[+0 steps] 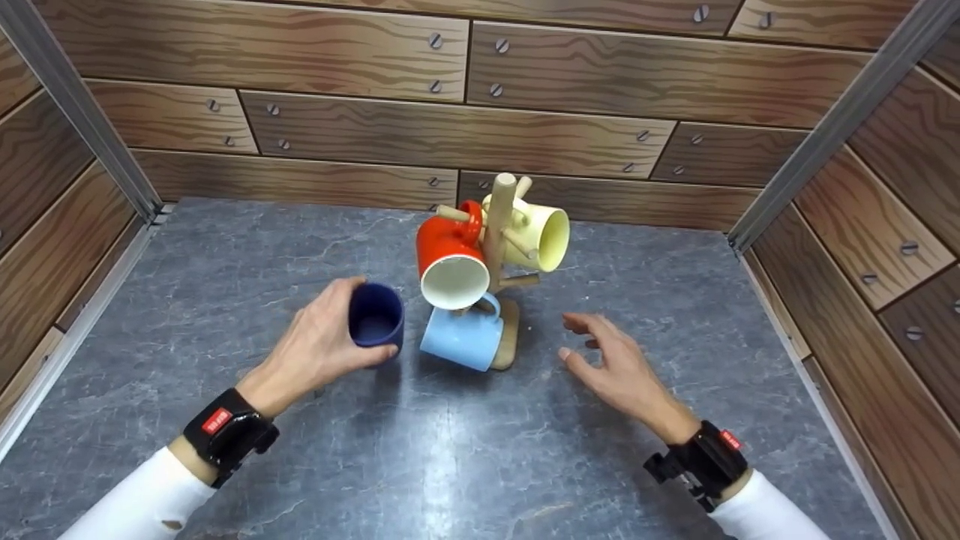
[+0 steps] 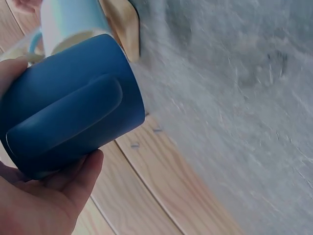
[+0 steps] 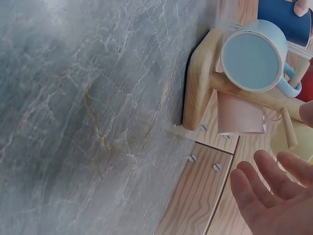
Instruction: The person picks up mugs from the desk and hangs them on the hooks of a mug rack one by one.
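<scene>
My left hand [image 1: 319,334] grips a dark blue mug [image 1: 377,315] around its side, thumb in front and fingers behind. Its handle [image 2: 73,117] faces the left wrist camera; the mug appears raised off the table. Just right of it stands a wooden mug tree [image 1: 495,240]. On its pegs hang a red mug [image 1: 442,244], a yellow mug [image 1: 536,232] and, low down, a light blue mug [image 1: 465,337]. Behind the post, a pink mug [image 3: 240,113] shows only in the right wrist view. To the tree's right, my right hand [image 1: 619,371] hovers with fingers loosely bent, holding nothing.
A grey marbled tabletop [image 1: 420,465] lies under everything. Wood-patterned walls [image 1: 337,127] enclose it at the back and both sides, with metal posts [image 1: 825,127] at the rear corners. A bare peg [image 1: 519,280] juts right from the mug tree.
</scene>
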The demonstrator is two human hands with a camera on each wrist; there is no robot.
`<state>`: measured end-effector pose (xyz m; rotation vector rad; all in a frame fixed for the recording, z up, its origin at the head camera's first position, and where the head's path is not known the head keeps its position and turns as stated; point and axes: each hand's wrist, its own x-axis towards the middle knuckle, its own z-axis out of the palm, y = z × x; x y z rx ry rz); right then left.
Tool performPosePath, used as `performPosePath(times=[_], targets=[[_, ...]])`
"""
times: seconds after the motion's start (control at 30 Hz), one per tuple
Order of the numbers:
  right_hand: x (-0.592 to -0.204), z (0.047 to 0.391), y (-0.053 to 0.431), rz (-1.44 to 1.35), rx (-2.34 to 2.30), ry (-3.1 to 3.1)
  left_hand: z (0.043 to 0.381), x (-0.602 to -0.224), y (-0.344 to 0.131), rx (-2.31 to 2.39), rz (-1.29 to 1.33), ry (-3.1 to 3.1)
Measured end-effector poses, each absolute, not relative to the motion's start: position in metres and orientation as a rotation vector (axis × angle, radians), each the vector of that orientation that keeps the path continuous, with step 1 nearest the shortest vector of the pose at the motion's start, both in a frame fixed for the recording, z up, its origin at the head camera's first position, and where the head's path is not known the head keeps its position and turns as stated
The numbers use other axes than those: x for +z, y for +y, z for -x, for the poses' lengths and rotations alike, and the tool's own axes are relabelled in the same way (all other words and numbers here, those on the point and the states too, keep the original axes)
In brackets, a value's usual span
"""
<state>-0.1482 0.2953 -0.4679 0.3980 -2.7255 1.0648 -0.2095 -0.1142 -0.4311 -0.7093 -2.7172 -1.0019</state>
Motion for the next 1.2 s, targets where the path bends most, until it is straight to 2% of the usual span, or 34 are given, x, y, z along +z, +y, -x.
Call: performPosePath(times=[0.6,1.2], targets=[[-0.462,0.147,0.275,-0.69,1.11,-2.658,0.163,-0.426,-0.081,-1.136,0.924,-2.746],[-0.474,0.144,0.243,-1.057,1.259,-2.622,0.158,-0.438,-0.03,-1.179,1.162,-2.688]])
